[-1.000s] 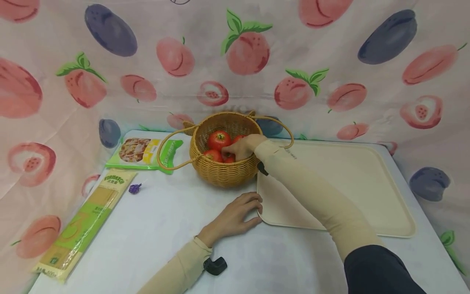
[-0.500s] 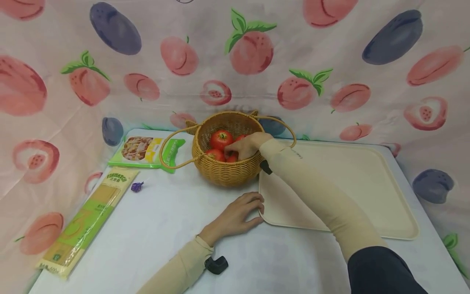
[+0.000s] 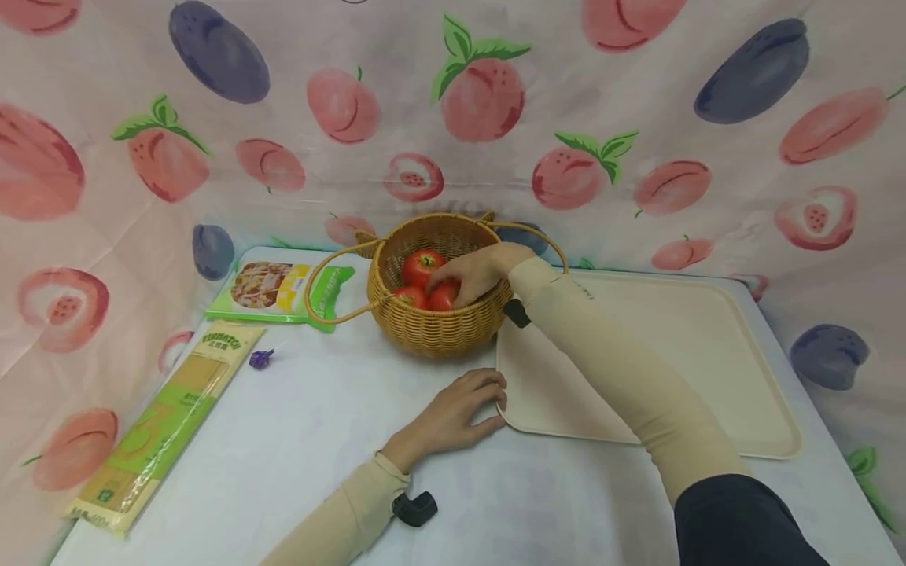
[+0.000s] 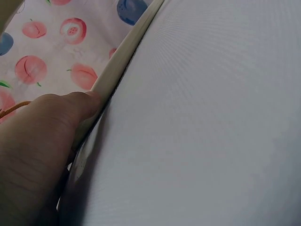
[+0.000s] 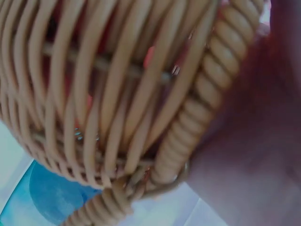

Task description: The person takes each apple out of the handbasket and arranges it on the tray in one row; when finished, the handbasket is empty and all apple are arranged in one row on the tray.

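In the head view my right hand [image 3: 477, 273] reaches over the rim of a wicker basket [image 3: 439, 334], its fingers curled round a red tomato [image 3: 443, 296] inside. Beside that tomato sit another tomato [image 3: 422, 267] at the back and one more tomato [image 3: 410, 296] at the left. The right wrist view shows the woven wall [image 5: 108, 80] up close, with red glimpsed through the gaps; the fingertips are hidden there. My left hand [image 3: 453, 413] holds the near left corner of a cream tray [image 3: 708, 369]. In the left wrist view its thumb [image 4: 87, 104] lies along the tray's rim [image 4: 113, 66].
The basket's handles [image 3: 333, 318] spread out to both sides. At the left lie a green food packet [image 3: 272, 292], a long pack of noodles [image 3: 166, 428] and a small purple wrapped piece [image 3: 261, 359]. A fruit-print cloth [image 3: 340, 181] hangs behind the white table [image 3: 297, 440].
My right hand has risen slightly and shifted right in the basket, and more of the tomato at its fingers shows. The left hand stays at the tray corner.
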Action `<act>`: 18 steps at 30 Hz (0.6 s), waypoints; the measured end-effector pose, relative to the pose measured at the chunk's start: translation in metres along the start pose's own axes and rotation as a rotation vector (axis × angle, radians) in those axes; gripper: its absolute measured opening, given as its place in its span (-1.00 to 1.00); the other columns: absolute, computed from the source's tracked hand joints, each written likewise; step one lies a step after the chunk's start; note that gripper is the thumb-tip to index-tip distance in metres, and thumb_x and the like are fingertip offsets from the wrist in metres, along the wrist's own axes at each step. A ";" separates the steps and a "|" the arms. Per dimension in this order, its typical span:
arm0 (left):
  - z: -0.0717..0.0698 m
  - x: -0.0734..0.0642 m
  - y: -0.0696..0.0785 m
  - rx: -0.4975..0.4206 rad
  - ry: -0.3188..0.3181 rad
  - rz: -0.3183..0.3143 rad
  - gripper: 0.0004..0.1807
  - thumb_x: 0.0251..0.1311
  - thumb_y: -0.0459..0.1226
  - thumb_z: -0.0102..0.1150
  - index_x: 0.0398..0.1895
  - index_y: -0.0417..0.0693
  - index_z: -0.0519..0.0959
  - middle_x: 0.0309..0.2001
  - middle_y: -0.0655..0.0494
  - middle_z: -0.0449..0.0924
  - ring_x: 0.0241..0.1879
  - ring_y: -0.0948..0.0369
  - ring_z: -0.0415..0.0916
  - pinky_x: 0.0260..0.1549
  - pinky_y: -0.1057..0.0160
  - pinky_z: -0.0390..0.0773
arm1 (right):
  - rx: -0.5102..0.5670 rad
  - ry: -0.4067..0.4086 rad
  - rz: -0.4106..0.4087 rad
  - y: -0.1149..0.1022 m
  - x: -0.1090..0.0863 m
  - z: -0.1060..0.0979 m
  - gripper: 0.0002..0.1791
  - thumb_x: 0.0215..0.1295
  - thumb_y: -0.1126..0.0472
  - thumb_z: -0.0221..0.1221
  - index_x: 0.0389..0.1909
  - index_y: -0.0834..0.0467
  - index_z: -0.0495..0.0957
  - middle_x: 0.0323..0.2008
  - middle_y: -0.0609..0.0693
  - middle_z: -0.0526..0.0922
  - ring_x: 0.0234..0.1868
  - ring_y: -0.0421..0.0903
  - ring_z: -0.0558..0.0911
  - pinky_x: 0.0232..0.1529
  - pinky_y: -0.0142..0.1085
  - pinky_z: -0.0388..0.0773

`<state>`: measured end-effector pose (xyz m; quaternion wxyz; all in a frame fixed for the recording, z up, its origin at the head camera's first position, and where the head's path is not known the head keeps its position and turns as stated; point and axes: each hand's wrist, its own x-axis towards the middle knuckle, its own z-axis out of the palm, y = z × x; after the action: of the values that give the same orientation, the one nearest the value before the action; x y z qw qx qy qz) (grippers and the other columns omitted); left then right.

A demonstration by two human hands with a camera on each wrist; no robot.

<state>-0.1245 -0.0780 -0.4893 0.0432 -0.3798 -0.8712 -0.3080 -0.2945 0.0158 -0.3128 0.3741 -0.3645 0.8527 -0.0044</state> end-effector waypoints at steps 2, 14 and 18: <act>0.000 0.000 0.000 -0.008 -0.006 -0.004 -0.81 0.19 -0.07 0.20 -0.20 0.14 0.50 0.12 0.20 0.40 0.25 0.26 0.27 0.26 0.23 0.34 | 0.005 0.015 -0.023 0.001 -0.002 0.000 -0.36 0.20 -0.12 0.15 0.32 -0.35 0.20 0.41 -0.09 0.11 0.39 -0.09 0.13 0.38 -0.06 0.15; -0.001 0.000 0.001 -0.008 -0.017 -0.019 -0.82 0.19 -0.06 0.20 -0.21 0.15 0.49 0.13 0.22 0.39 0.25 0.27 0.27 0.27 0.24 0.32 | 0.026 0.130 -0.067 0.008 -0.002 0.007 -0.39 0.19 -0.13 0.15 0.27 -0.32 0.22 0.38 -0.06 0.13 0.38 -0.06 0.15 0.37 -0.03 0.16; -0.002 0.001 0.002 -0.003 -0.008 -0.011 -0.82 0.19 -0.07 0.21 -0.21 0.14 0.49 0.12 0.21 0.39 0.25 0.26 0.28 0.26 0.23 0.33 | 0.047 0.155 -0.052 0.010 -0.002 0.008 -0.33 0.16 -0.14 0.16 0.30 -0.32 0.17 0.44 0.00 0.05 0.47 0.00 0.03 0.40 0.04 0.09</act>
<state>-0.1239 -0.0776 -0.4870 0.0376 -0.3761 -0.8731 -0.3080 -0.2950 0.0266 -0.3205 0.3154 -0.3760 0.8691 -0.0623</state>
